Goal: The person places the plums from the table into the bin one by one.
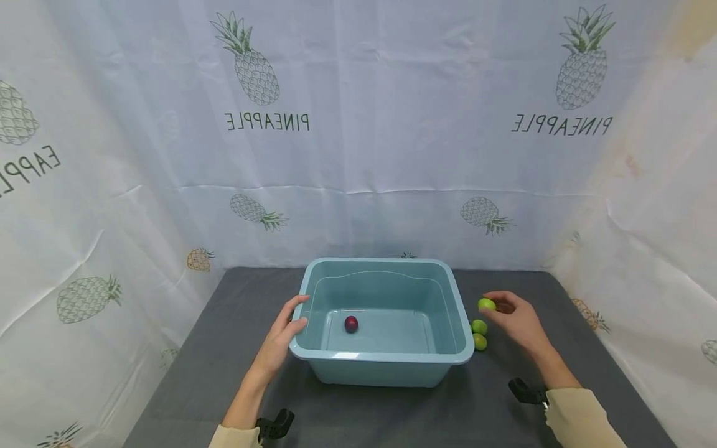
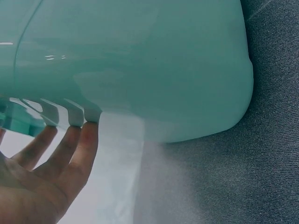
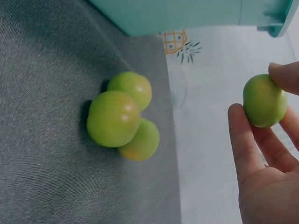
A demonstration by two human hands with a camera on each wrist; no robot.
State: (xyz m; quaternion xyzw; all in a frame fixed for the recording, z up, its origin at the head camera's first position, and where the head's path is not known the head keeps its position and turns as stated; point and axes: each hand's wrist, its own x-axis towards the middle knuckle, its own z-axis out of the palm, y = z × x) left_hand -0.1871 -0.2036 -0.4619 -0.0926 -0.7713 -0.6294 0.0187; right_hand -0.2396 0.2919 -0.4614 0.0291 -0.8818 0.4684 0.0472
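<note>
A light blue plastic basin (image 1: pixel 386 357) stands on the dark cloth, with one small dark red round fruit (image 1: pixel 351 323) on its floor. My left hand (image 1: pixel 276 341) grips the basin's left rim, thumb over the top; in the left wrist view its fingertips (image 2: pixel 89 130) meet the underside of the rim. To the right of the basin, my right hand (image 1: pixel 516 320) pinches a small, smooth green fruit (image 3: pixel 265 101) between thumb and fingers, above the cloth. Close below it lie three similar green fruits (image 3: pixel 113 119), clustered beside the basin; the head view shows only two of them.
Dark grey cloth (image 1: pixel 224 373) covers the table. White curtains (image 1: pixel 381 137) printed with pineapples hang behind it and along both sides. A black strap (image 1: pixel 526 392) sits at the right wrist and another (image 1: pixel 276 424) at the left.
</note>
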